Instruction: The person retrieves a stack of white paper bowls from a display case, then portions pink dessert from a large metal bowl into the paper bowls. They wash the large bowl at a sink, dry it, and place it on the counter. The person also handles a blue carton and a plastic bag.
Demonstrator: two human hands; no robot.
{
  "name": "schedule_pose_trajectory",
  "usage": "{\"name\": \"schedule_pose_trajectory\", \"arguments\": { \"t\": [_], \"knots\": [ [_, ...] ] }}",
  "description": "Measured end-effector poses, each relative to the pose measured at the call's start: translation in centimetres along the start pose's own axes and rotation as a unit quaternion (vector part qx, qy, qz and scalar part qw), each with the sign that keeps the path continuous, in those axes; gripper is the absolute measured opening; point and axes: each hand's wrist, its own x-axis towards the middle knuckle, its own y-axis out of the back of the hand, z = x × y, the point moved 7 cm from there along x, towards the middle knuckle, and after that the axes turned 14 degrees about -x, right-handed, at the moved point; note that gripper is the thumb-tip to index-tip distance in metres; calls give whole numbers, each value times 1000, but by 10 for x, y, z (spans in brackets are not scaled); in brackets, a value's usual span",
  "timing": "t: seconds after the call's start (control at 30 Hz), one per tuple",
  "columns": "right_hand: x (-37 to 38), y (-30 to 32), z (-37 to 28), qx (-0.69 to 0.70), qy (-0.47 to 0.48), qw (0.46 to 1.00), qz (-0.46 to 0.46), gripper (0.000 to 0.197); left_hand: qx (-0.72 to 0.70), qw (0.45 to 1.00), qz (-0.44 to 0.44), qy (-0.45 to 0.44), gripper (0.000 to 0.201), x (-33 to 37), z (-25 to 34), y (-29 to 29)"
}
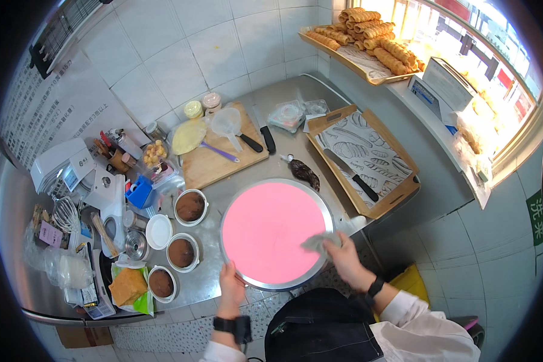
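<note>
A round metal-rimmed pan (223, 212) with a smooth pink surface (274, 226) sits at the counter's near edge. My left hand (232, 288) is closed on its near-left rim, with the fingers partly hidden underneath. Over the pink's right side, my right hand (345, 260) grips a small grey flat piece (315, 242). That piece is smeared by motion, so I cannot tell whether it is a cloth or a scraper. Just beyond the pan lies a piping bag (304, 174) with dark filling. Three white tubs (191, 208) with brown, powdery-looking tops stand to the left.
Behind, a wooden board (208, 171) bears a funnel, a purple-handled spatula and a black-handled tool. A knife lies in a paper-lined tray (398, 192) at right. Pastry rolls (368, 30) fill a tray on the sill. Scales, a whisk (66, 213) and jars crowd the left.
</note>
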Motion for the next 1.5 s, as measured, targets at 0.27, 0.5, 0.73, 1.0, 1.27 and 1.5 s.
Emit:
{"name": "schedule_pose_trajectory", "arguments": {
  "t": [0.27,0.5,0.73,1.0,1.27,1.5],
  "knots": [
    [138,-27,-112,-308,118,918,-220,47,409,902,-27,131,34,117,52,-19],
    [191,-99,-138,-463,197,808,-307,45,432,897,-37,86,32,110,58,-39],
    [98,-2,-72,-151,17,948,-280,31,87,995,53,4,13,26,17,9],
    [-43,-27,21,275,20,960,-48,23,-87,996,32,4,31,-74,-66,-34],
    [27,8,-44,70,0,982,-173,29,-28,987,-89,133,44,-33,-5,6],
    [-24,-14,-9,167,4,978,-128,35,59,996,-51,37,35,-63,-49,-25]
  ]
}}
